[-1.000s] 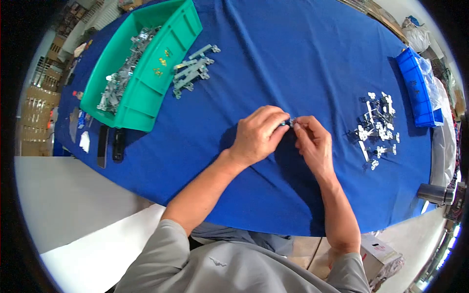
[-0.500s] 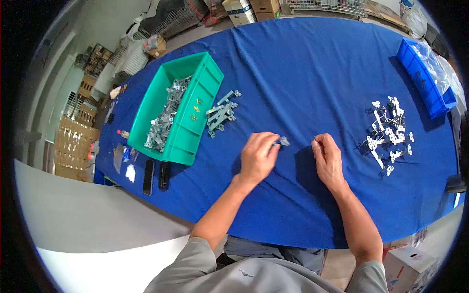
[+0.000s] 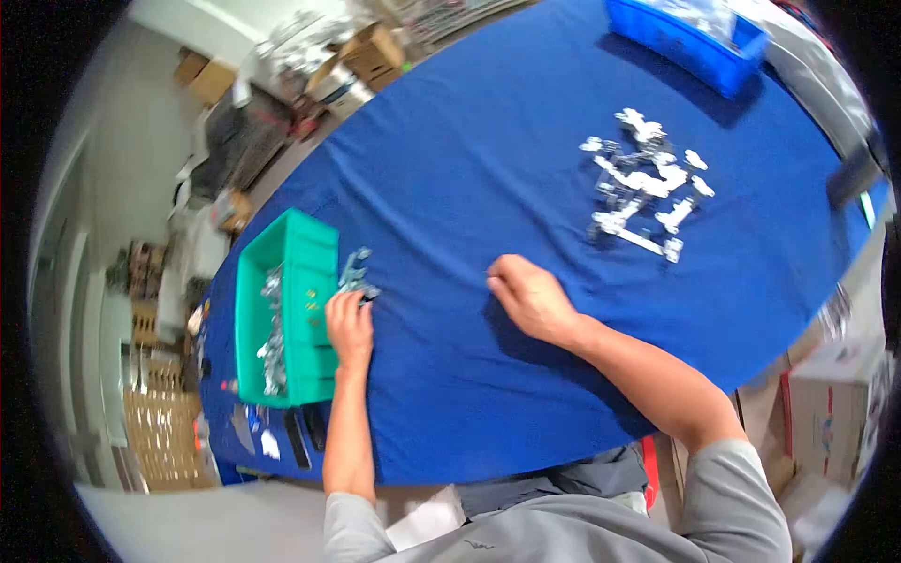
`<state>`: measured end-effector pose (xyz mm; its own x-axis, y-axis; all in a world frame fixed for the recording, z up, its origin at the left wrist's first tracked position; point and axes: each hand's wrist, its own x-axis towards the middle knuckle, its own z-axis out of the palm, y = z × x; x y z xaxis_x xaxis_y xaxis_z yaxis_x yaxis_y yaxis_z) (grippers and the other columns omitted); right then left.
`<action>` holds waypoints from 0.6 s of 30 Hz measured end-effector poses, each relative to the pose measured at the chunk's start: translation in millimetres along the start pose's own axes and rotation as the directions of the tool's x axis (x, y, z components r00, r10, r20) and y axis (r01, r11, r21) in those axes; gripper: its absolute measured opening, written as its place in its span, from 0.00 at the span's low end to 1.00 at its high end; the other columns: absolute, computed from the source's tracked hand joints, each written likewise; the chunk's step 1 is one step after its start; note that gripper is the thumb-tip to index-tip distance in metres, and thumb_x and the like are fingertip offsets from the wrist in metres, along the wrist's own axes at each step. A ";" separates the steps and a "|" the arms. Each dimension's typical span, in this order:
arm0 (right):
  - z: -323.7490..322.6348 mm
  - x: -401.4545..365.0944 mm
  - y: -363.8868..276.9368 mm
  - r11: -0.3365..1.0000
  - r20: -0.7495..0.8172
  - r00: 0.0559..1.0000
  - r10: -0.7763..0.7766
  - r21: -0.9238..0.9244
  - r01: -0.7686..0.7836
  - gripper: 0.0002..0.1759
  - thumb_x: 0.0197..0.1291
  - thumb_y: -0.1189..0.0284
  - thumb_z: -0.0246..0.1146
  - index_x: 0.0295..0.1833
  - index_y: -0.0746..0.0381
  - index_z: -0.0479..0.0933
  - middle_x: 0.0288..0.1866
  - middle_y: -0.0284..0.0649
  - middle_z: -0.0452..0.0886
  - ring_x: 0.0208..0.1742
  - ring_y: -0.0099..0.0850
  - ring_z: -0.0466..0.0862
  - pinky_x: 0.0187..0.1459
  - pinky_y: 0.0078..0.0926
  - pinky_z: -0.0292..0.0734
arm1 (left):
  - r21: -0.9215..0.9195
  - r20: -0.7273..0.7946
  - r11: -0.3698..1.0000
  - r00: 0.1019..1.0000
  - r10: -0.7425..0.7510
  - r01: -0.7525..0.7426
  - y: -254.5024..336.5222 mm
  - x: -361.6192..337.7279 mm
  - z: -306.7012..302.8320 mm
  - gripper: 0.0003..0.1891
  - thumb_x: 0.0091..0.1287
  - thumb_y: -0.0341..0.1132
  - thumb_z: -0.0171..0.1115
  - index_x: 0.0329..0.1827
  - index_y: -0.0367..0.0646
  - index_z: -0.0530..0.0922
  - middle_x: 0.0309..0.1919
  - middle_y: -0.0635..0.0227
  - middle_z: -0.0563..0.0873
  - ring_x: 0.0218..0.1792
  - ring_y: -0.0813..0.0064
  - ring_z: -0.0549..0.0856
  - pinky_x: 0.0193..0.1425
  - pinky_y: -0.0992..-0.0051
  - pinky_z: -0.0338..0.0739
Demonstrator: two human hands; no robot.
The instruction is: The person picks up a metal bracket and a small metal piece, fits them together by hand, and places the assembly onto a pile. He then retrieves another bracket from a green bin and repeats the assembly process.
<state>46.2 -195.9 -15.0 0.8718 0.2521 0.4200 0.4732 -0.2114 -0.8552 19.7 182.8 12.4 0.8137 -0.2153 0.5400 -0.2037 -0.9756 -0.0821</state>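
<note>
My left hand (image 3: 350,328) is beside the green bin (image 3: 313,324), over the near end of a small pile of metal hinge-like parts (image 3: 357,269). Its fingers are bent and blurred, and whether they grip a part cannot be made out. Above the middle of the blue cloth is my right hand (image 3: 533,296), thumb and fingers pressed together; anything between them is too small to see. More metal parts (image 3: 274,352) lie inside the green bin. A larger heap of parts with white and dark pieces (image 3: 648,183) lies to the right, beyond my right hand.
At the back right stands a blue bin (image 3: 690,42) with clear plastic bags. A black phone-like object (image 3: 296,441) lies near the table's front left edge, below the green bin. Cardboard boxes (image 3: 371,52) stand behind the table, and another box (image 3: 831,408) is at the lower right.
The camera view has turned and shifted. My left hand has moved from mid-table to the small pile beside the green bin. The part formerly by its fingers is no longer seen there. My right hand stays closed.
</note>
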 end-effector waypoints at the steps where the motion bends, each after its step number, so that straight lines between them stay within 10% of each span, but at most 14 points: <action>1: -0.6 -0.2 -1.3 1.000 0.008 1.000 0.015 -0.004 -0.015 0.08 0.74 0.68 0.60 0.49 0.63 0.75 0.44 0.54 0.82 0.47 0.57 0.84 0.48 0.54 0.80 | -0.029 0.017 0.998 0.998 -0.055 0.056 0.5 1.1 1.3 0.16 0.64 0.31 0.73 0.54 0.39 0.85 0.54 0.57 0.87 0.59 0.51 0.82 0.68 0.56 0.75; 7: -2.6 -0.7 -7.3 0.999 0.033 0.998 0.047 0.011 -0.047 0.09 0.76 0.68 0.57 0.49 0.62 0.73 0.44 0.54 0.81 0.48 0.57 0.83 0.49 0.55 0.79 | 0.029 0.013 1.000 1.000 0.005 -0.006 27.1 14.1 -11.2 0.20 0.65 0.33 0.75 0.59 0.38 0.85 0.55 0.56 0.84 0.59 0.51 0.81 0.65 0.56 0.77; 11: -2.0 -0.5 -8.0 0.998 0.046 0.997 0.064 -0.006 -0.063 0.08 0.76 0.69 0.57 0.49 0.63 0.73 0.43 0.52 0.81 0.47 0.55 0.83 0.48 0.53 0.79 | -0.443 0.091 0.887 0.991 -0.101 0.131 122.7 55.7 -67.6 0.17 0.69 0.28 0.71 0.60 0.38 0.85 0.54 0.56 0.89 0.58 0.52 0.86 0.67 0.60 0.80; 17: 0.8 -1.5 -5.1 0.999 0.023 0.999 0.040 -0.016 -0.040 0.07 0.75 0.70 0.58 0.48 0.63 0.73 0.42 0.52 0.81 0.45 0.55 0.83 0.46 0.52 0.78 | -0.875 -0.032 0.372 0.803 0.595 -0.310 295.1 107.3 -215.5 0.07 0.62 0.37 0.71 0.40 0.48 0.86 0.40 0.62 0.91 0.42 0.61 0.91 0.44 0.66 0.87; 18: 0.8 -1.9 -4.9 0.999 0.017 0.999 0.032 -0.020 -0.032 0.07 0.75 0.70 0.58 0.47 0.63 0.73 0.42 0.51 0.81 0.45 0.55 0.83 0.46 0.52 0.78 | -0.879 -0.158 0.321 0.850 0.503 -0.353 317.3 102.5 -217.2 0.10 0.63 0.40 0.73 0.40 0.45 0.86 0.40 0.62 0.92 0.41 0.63 0.91 0.44 0.66 0.88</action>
<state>42.1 -194.5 -11.8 0.8842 0.2608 0.3875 0.4480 -0.2382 -0.8617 -79.8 -139.5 223.6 0.5029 -0.6672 0.5495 -0.8311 -0.1988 0.5193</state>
